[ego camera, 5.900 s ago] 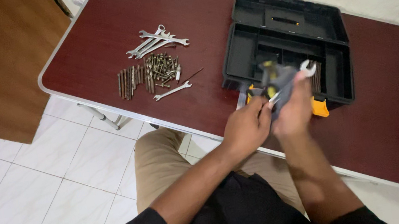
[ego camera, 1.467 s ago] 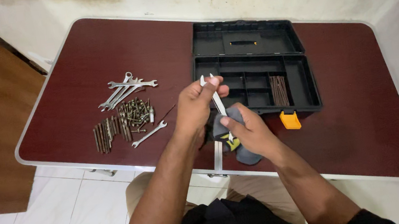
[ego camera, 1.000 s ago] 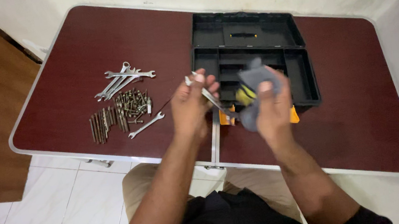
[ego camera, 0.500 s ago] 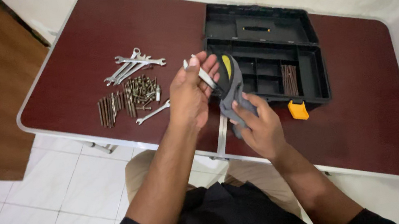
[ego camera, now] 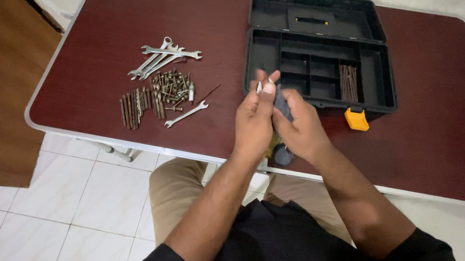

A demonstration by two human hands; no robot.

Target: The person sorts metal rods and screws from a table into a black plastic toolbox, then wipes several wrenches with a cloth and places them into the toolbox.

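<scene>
Pressing together above the near edge of the dark red worktop (ego camera: 109, 44), the left hand (ego camera: 256, 122) and the right hand (ego camera: 301, 128) are seen closed around a grey and yellow hand tool (ego camera: 279, 114). The tool is largely hidden between the palms; a dark grey part shows between the fingers, a rounded grey end juts out below the hands at the worktop's near edge, and a small pale metal tip is pinched at the left fingertips (ego camera: 265, 82). Exactly what kind of tool it is cannot be told. Just beyond the hands, toward the far right part of the worktop, an open black toolbox (ego camera: 318, 44) is stood with its lid laid back; a bundle of thin dark rods (ego camera: 349, 82) is kept in one right-hand compartment, and a yellow latch (ego camera: 357, 119) sits at its near rim. Toward the left side of the worktop, well apart from the hands, a fan of silver wrenches (ego camera: 163, 57) is laid out, with a heap of screws and bits (ego camera: 159, 93) just nearer and a single small wrench (ego camera: 186, 115) beside that heap.
</scene>
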